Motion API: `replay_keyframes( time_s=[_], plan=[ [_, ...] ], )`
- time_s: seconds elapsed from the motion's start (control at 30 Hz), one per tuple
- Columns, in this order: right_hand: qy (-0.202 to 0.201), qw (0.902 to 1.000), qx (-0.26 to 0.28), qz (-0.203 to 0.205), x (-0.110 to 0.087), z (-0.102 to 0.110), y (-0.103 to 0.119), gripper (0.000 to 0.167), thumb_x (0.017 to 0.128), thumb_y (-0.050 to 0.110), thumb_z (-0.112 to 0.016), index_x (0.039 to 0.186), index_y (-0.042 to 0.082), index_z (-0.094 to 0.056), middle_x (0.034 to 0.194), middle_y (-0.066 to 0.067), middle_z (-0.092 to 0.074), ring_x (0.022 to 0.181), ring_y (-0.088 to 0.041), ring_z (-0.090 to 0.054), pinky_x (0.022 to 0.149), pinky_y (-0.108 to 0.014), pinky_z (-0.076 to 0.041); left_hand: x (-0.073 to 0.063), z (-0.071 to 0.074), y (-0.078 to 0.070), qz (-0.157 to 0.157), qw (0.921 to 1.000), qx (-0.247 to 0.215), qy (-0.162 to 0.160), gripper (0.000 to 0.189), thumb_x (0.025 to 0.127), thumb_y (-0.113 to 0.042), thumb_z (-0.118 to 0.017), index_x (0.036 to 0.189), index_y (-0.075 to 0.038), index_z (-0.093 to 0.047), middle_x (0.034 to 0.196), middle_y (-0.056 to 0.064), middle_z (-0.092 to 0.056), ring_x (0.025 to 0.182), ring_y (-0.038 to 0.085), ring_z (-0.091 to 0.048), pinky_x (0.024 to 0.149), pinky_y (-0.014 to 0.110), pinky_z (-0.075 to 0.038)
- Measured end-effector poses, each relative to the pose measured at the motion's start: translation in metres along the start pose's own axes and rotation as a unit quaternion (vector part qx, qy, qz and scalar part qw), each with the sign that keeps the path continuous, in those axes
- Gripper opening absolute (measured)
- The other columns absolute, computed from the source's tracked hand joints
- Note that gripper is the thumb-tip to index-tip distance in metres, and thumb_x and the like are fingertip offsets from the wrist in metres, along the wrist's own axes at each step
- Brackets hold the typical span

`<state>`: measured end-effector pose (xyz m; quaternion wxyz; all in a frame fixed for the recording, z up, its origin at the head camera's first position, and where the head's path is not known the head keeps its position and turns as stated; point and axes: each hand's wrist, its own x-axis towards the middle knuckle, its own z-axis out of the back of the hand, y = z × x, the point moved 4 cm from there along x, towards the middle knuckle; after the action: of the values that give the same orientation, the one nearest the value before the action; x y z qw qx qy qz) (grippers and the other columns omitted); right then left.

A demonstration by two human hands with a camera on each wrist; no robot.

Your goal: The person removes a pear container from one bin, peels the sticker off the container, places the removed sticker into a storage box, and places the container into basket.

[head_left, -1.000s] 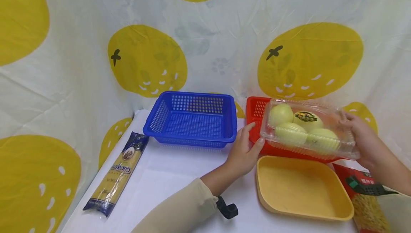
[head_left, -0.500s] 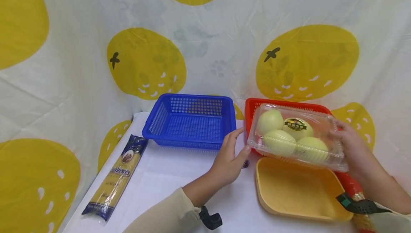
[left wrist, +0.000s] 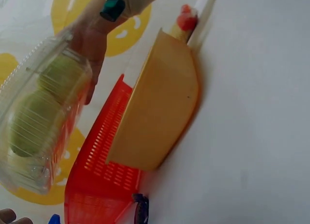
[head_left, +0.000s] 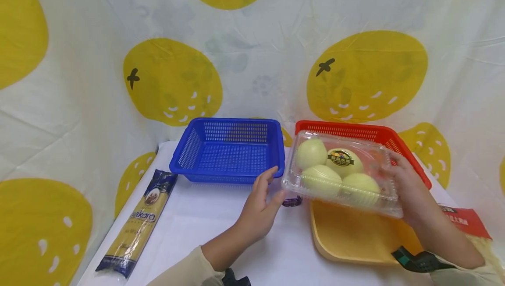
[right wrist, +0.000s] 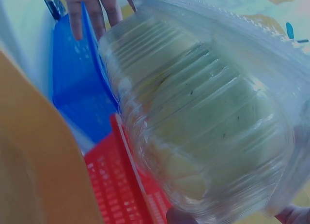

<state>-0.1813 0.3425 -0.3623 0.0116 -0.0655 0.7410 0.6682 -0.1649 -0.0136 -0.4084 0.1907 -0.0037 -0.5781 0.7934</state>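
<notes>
A clear plastic fruit box [head_left: 343, 172] with several pale green round fruits and a dark label on its lid hangs in the air, slightly tilted. My right hand [head_left: 410, 185] grips its right end; in the right wrist view only bits of that hand show below the box. At the other end, my left hand [head_left: 258, 211] is held up with fingers and thumb spread, close to the box's left corner; whether it touches is unclear. Beneath the box are a red basket [head_left: 410, 157], partly hidden, and a yellow tub [head_left: 335, 244].
Left of the red basket stands a blue basket [head_left: 232, 176]. A pack of spaghetti [head_left: 136, 224] lies at the table's left side. Between the baskets is a small dark purple wrapper [head_left: 292, 201]. A red-topped food bag [head_left: 465, 220] lies at the right, behind the right forearm.
The fruit box has moved left and a little toward me in my right hand, baring more of the red basket. My left hand has drawn left, fingers still extended.
</notes>
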Motion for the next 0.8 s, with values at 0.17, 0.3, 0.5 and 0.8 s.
replay_keyframes(
  time_s=[0.17, 0.3, 0.5, 0.8],
  plan=[
    [0.008, 0.9996, -0.012, 0.025, -0.004, -0.019, -0.004, 0.041, 0.115, 0.025, -0.047, 0.152, 0.04, -0.037, 0.128, 0.011, -0.061, 0.099, -0.013, -0.072, 0.078, -0.035, -0.065, -0.012, 0.013, 0.003, -0.013, 0.9999, -0.007, -0.005, 0.059, 0.113, -0.038, -0.052, 0.167, -0.031, -0.029, 0.168, 0.0, -0.033, 0.156, 0.028, -0.035, 0.124, 0.056, -0.035],
    [0.012, 0.9996, -0.006, 0.024, -0.006, -0.03, -0.006, 0.041, 0.115, 0.024, -0.046, 0.152, 0.04, -0.037, 0.13, 0.01, -0.06, 0.101, -0.014, -0.072, 0.079, -0.036, -0.065, -0.021, 0.022, 0.004, -0.029, 0.9994, -0.009, -0.019, 0.06, 0.113, -0.033, -0.053, 0.167, -0.027, -0.029, 0.17, 0.001, -0.032, 0.156, 0.027, -0.033, 0.124, 0.056, -0.035],
    [0.017, 0.9998, 0.001, 0.005, -0.009, -0.043, -0.011, 0.042, 0.115, 0.026, -0.046, 0.153, 0.042, -0.036, 0.132, 0.011, -0.061, 0.101, -0.016, -0.074, 0.08, -0.039, -0.065, -0.034, 0.033, 0.005, -0.051, 0.9979, -0.012, -0.038, 0.062, 0.111, -0.022, -0.056, 0.167, -0.022, -0.03, 0.17, 0.003, -0.034, 0.156, 0.026, -0.034, 0.124, 0.054, -0.035],
    [0.013, 0.9997, -0.022, -0.004, -0.01, -0.076, -0.027, 0.046, 0.114, 0.027, -0.047, 0.156, 0.041, -0.033, 0.137, 0.004, -0.052, 0.107, -0.017, -0.071, 0.084, -0.04, -0.065, -0.053, 0.053, 0.01, -0.062, 0.9967, 0.001, -0.053, 0.063, 0.11, -0.018, -0.055, 0.167, -0.014, -0.03, 0.171, 0.011, -0.033, 0.156, 0.03, -0.035, 0.121, 0.061, -0.036]
  ],
)
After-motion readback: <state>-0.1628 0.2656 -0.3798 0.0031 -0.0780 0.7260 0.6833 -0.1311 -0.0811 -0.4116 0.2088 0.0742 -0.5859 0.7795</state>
